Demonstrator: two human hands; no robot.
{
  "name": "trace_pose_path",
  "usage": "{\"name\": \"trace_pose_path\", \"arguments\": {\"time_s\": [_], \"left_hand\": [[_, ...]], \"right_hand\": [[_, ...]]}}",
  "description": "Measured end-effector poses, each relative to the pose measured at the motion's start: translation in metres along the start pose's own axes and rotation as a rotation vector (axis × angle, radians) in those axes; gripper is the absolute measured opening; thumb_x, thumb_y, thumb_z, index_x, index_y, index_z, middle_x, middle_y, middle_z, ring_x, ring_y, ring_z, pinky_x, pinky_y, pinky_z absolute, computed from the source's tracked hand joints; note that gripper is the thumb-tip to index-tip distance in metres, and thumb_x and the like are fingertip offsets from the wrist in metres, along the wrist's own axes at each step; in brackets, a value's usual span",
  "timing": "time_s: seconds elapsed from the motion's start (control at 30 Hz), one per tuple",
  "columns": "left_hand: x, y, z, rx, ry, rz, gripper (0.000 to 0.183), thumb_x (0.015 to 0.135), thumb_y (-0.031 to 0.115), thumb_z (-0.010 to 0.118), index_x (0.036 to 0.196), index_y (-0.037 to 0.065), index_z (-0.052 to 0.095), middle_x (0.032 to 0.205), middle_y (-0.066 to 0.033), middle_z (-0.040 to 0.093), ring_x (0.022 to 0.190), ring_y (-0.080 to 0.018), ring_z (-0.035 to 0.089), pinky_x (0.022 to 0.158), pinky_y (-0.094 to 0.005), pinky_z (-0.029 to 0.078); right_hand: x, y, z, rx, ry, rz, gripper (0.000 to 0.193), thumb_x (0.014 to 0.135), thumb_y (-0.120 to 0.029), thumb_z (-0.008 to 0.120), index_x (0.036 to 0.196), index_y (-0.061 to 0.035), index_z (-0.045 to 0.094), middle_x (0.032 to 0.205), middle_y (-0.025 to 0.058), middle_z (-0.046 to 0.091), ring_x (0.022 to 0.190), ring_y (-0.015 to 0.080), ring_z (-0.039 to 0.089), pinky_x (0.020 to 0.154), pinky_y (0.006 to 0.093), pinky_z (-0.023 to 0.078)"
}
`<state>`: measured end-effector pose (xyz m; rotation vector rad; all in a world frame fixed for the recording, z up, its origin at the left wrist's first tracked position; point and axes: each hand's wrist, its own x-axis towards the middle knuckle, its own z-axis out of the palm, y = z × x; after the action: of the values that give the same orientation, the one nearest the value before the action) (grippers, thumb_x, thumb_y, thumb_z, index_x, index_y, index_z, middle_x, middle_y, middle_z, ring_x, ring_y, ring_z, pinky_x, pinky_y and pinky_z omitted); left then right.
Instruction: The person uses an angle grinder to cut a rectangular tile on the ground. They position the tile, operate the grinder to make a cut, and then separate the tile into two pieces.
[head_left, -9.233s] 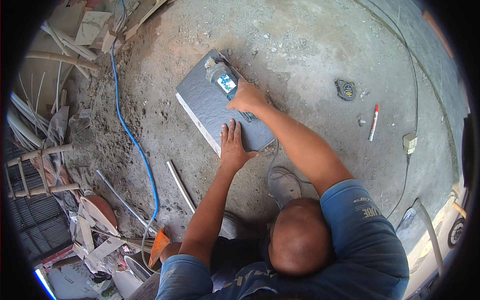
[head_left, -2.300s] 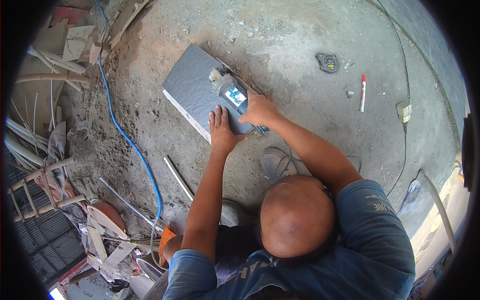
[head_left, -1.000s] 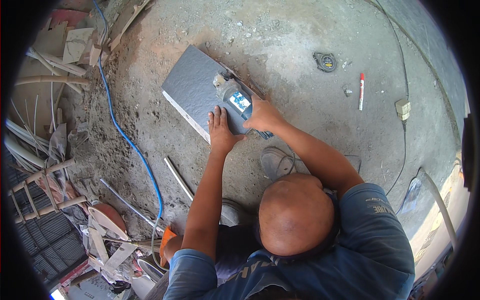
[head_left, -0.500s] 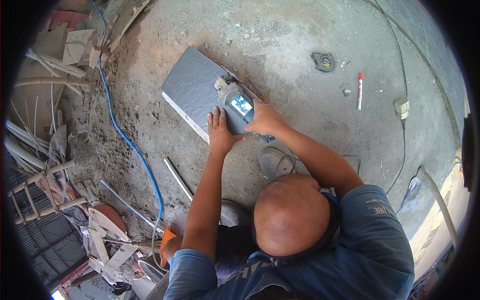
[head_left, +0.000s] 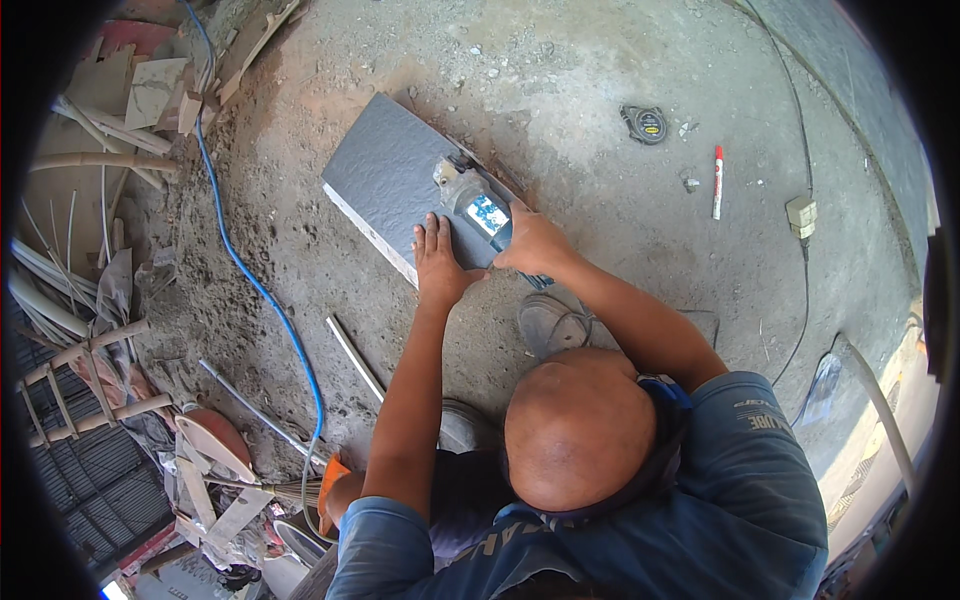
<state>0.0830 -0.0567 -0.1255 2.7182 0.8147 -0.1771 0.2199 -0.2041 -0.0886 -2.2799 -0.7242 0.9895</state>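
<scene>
A dark grey textured tile (head_left: 376,152) lies slanted on the floor, with a pale edge along its left side. My left hand (head_left: 440,264) rests flat on its near part, fingers spread. In my right hand (head_left: 536,243) is a blue-bodied angle grinder (head_left: 468,196), its fingers wrapped round the body. The grinder's metal head sits at the tile's right edge, pointing away from me. The disc is hidden beneath the tool, so I cannot tell how deep it reaches.
To the right on the rough concrete floor lie a tape measure (head_left: 645,125), a red-capped marker (head_left: 718,182) and a cable with a pale plug block (head_left: 802,216). A blue hose (head_left: 238,252) runs down the left, beside pipes and scrap. My shoe (head_left: 552,325) is just behind the grinder.
My right hand has drawn the grinder slightly nearer and to the right along the tile's edge. The left hand and the tile stay in place.
</scene>
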Motion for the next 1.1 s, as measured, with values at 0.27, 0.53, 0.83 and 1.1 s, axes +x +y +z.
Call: {"name": "trace_pose_path", "arguments": {"time_s": [0.27, 0.53, 0.83, 1.1], "left_hand": [[0.000, 0.002, -0.002, 0.002, -0.008, -0.005, 0.128, 0.044, 0.036, 0.096, 0.149, 0.003, 0.031, 0.158, -0.0190, 0.024, 0.146, -0.0413, 0.019, 0.119, -0.0485, 0.023], [0.000, 0.003, -0.002, 0.009, -0.019, -0.017, 0.128, 0.044, 0.036, 0.096, 0.149, 0.003, 0.030, 0.158, -0.0184, 0.023, 0.147, -0.0406, 0.018, 0.119, -0.0480, 0.023], [0.000, -0.001, 0.002, 0.018, 0.009, 0.006, 0.129, 0.043, 0.036, 0.096, 0.149, 0.003, 0.031, 0.158, -0.0190, 0.024, 0.146, -0.0421, 0.019, 0.118, -0.0496, 0.024], [0.001, 0.001, 0.002, 0.014, 0.012, 0.011, 0.128, 0.043, 0.036, 0.095, 0.149, 0.002, 0.032, 0.158, -0.0194, 0.025, 0.146, -0.0419, 0.020, 0.118, -0.0496, 0.024]], "right_hand": [[-0.003, 0.002, 0.001, 0.007, 0.028, -0.004, 0.086, 0.059, -0.029, 0.081, 0.129, 0.0057, 0.044, 0.109, 0.0277, 0.066, 0.104, 0.0396, 0.065, 0.089, 0.0428, 0.053], [-0.005, 0.005, 0.000, 0.024, 0.023, -0.016, 0.084, 0.059, -0.028, 0.082, 0.126, 0.0069, 0.045, 0.108, 0.0290, 0.066, 0.103, 0.0409, 0.065, 0.089, 0.0434, 0.053], [-0.008, 0.009, 0.000, 0.045, 0.001, -0.021, 0.085, 0.060, -0.032, 0.084, 0.124, 0.0068, 0.045, 0.108, 0.0291, 0.066, 0.104, 0.0415, 0.064, 0.089, 0.0444, 0.052], [-0.010, 0.014, 0.003, 0.027, 0.008, -0.019, 0.082, 0.061, -0.030, 0.082, 0.124, 0.0061, 0.045, 0.107, 0.0287, 0.066, 0.104, 0.0415, 0.064, 0.089, 0.0446, 0.052]]}}
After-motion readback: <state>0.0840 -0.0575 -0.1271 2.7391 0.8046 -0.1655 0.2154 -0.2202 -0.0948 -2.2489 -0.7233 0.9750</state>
